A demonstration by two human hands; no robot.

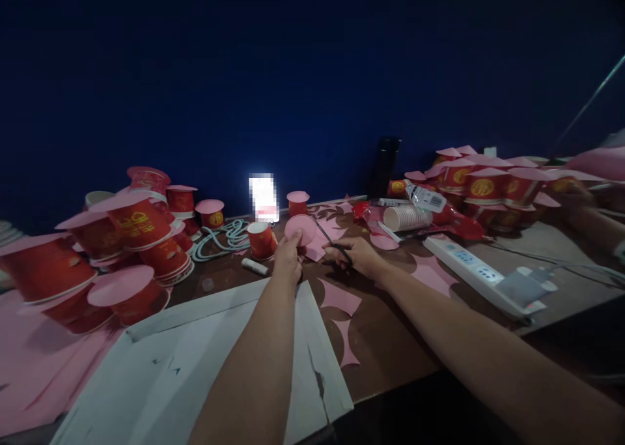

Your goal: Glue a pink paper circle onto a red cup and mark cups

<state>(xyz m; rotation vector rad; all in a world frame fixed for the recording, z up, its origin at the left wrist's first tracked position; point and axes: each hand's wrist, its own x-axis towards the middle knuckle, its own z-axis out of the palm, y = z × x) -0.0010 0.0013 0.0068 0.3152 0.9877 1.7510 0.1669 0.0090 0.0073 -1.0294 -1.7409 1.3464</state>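
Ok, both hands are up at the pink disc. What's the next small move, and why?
I'd probably rotate the pink disc slightly in the left hand, offering the blades another bit of rim. The right hand holds the scissors with their blades angled toward the disc's edge. Contact isn't clear, so I'd keep the turn small.

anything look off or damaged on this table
The white board has a dark, torn-looking mark near its right edge. Pink scraps lie scattered beside it, and stacked paper cups lie sideways.
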